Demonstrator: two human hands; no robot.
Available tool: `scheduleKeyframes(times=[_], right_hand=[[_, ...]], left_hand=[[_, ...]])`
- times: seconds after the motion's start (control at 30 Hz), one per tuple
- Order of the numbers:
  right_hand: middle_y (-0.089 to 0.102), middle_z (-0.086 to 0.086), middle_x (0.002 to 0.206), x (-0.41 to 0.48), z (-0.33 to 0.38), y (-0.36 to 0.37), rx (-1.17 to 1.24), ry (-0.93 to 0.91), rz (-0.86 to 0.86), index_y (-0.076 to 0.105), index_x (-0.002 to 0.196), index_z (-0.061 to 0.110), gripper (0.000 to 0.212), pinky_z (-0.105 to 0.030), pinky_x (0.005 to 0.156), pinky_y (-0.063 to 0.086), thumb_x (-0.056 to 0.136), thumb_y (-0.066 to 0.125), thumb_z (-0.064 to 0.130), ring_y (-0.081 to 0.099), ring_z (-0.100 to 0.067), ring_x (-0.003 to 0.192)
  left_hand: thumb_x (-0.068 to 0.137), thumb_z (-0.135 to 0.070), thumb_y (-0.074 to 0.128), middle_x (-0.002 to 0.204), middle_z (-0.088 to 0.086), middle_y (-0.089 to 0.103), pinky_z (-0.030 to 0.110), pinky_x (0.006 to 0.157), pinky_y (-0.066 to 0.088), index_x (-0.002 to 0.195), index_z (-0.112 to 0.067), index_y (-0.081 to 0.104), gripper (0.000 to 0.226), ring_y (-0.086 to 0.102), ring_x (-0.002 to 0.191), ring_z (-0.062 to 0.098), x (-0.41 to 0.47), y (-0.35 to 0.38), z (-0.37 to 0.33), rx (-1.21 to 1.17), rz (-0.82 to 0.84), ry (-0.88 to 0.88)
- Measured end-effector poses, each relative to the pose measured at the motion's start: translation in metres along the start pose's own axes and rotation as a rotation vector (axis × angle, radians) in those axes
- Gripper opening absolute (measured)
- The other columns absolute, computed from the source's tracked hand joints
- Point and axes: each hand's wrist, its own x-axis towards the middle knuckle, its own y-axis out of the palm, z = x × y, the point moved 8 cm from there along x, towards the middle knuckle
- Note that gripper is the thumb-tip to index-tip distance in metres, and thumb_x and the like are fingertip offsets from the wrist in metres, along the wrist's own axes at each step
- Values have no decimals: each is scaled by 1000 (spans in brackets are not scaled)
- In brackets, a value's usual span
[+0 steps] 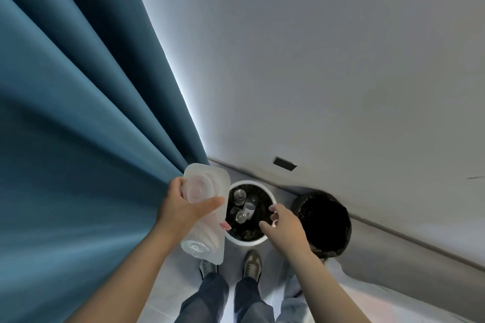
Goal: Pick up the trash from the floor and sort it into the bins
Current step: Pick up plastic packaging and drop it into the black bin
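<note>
Left hand [183,208] clamped on clear plastic container [203,207], long axis pointing away, just left of white-rimmed bin [271,199]; right hand [284,223] loosely spread, empty, over the rim

Blue curtain [78,113]: heavy fabric in deep vertical folds, filling the left side, lower edge reaching down to the floor near the corner. Thin strip of pale light along its right edge, where it meets the wall.
White wall [315,60]: plain, matte, filling the upper right; faint dark scuff at far right.
Small dark rectangular plate [284,163]: set low on the wall, above the baseboard.
Grey baseboard [393,238]: running diagonally along the foot of the wall.
Pale floor [170,296]: light, smooth.
Blue jeans [207,299]: two legs, seen from above.
Grey-brown shoes [252,265]: pair, toes towards the wall.
</note>
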Motion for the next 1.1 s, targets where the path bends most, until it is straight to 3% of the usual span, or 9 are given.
scheduleKeyframes(times=[0.33, 0.57, 0.63, 0.73, 0.83, 0.9, 0.97, 1.03, 1.1], right_hand=[[58, 7, 111, -46, -37, -23, 157, 112, -111, 53, 126, 21, 43, -24, 89, 47, 85, 62, 30, 55, -8, 101], [64, 14, 96, -71, -84, -57, 440, 89, -145, 54, 95, 42, 19, -22, 88, 51, 84, 68, 36, 60, -1, 93], [67, 15, 100, -73, -98, -67, 558, 74, -141, 56, 99, 46, 22, -23, 91, 51, 82, 69, 42, 61, 2, 97], [59, 21, 120, -71, -124, -84, 609, 62, -136, 53, 118, 45, 44, -25, 99, 46, 78, 70, 50, 54, 3, 112], [51, 21, 130, -62, -162, -105, 607, 111, -194, 45, 135, 37, 66, -27, 100, 47, 75, 73, 48, 52, -1, 115], [50, 21, 129, -53, -187, -116, 610, 131, -218, 45, 136, 36, 70, -28, 98, 49, 73, 75, 48, 53, -1, 112], [51, 22, 124, -41, -207, -123, 615, 125, -209, 51, 130, 38, 62, -26, 93, 50, 73, 75, 47, 55, 0, 107], [61, 19, 110, -26, -223, -125, 641, 99, -187, 61, 112, 39, 37, -21, 85, 51, 78, 74, 37, 60, 0, 97], [69, 10, 89, -8, -241, -122, 664, 95, -177, 68, 91, 32, 11, -20, 75, 51, 83, 71, 26, 63, -2, 83]], left_hand=[[33, -62, 83, 109, -1, 58, 50, 84, 55, 119, -24, 44, 102, 60, 98, 23, 10, 62, -13, 65, 206, 8], [61, -44, 85, 113, 1, 54, 45, 86, 53, 124, -21, 39, 81, 57, 100, 25, -3, 172, -24, 104, 303, -1], [67, -40, 82, 110, 0, 53, 39, 80, 52, 121, -21, 39, 73, 57, 97, 23, -10, 207, -29, 91, 333, -2], [71, -36, 80, 105, -1, 56, 25, 59, 46, 117, -18, 41, 63, 58, 84, 14, -24, 258, -36, 59, 410, -22], [63, -42, 84, 110, 3, 61, 31, 65, 54, 123, -14, 45, 76, 64, 90, 20, -33, 306, -39, 43, 490, -50], [57, -44, 86, 112, 5, 63, 37, 70, 58, 124, -16, 46, 83, 67, 93, 23, -34, 335, -38, 39, 528, -78], [45, -49, 89, 113, 7, 64, 45, 78, 59, 123, -16, 47, 95, 68, 94, 26, -32, 363, -36, 30, 554, -116], [32, -56, 90, 113, 7, 64, 48, 80, 58, 121, -17, 49, 106, 69, 95, 28, -27, 388, -33, 41, 565, -134], [31, -56, 89, 112, 5, 63, 49, 81, 58, 119, -17, 48, 104, 68, 96, 27, -19, 409, -26, 56, 548, -135]])
